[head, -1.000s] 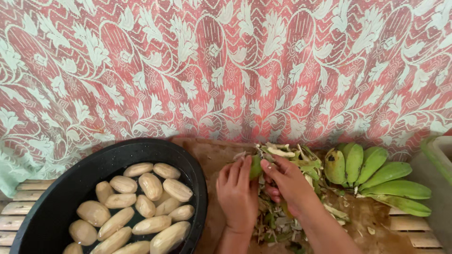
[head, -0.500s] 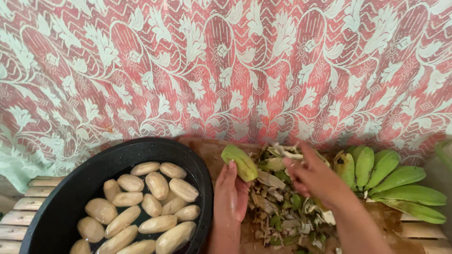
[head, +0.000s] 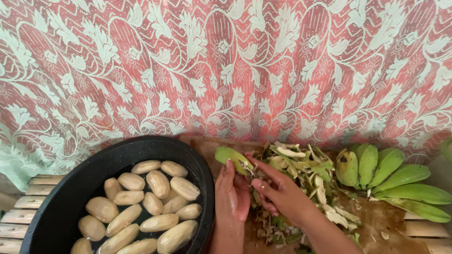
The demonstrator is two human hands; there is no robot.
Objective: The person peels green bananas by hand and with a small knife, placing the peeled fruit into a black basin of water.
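1. Basin (head: pixel 70 188), black, round, sits at bottom left on wooden slats (head: pixel 14 221). It holds water w/ a heap of peeled bananas (head: pixel 141 207), pale cream and bare of skin. They look wet, so prob. slippery to pick up.

2. Left hand (head: pixel 233 195) is just right of the basin rim, palm toward the body, fingers curled up around the lower end of a green banana (head: pixel 233 159). Closed grip, thumb side hidden, so can't tell how tight.

3. Green banana is held in the air between basin and peel heap, tilted, tip pointing up-left. Unripe: firm flesh, stiff skin that clings, light in the hand. Sap and a wet surface would make it slick, I reckon. Best hold looks like around the lower half, leaving the top free for peeling.

4. Right hand (head: pixel 278 193) touches the banana's right side, fingertips pinched on the skin edge where pale flesh shows. Whether a blade is in there, can't tell.

5. Peel heap (head: pixel 301 174), green and pale strips, lies on the board behind and under the right hand. Soft, loose scraps.

6. Bunch of unpeeled green bananas (head: pixel 391 174) lies far right, joined at the stem, apart from both hands.

7. Lace curtain (head: pixel 226 66), red and white, hangs behind everything.
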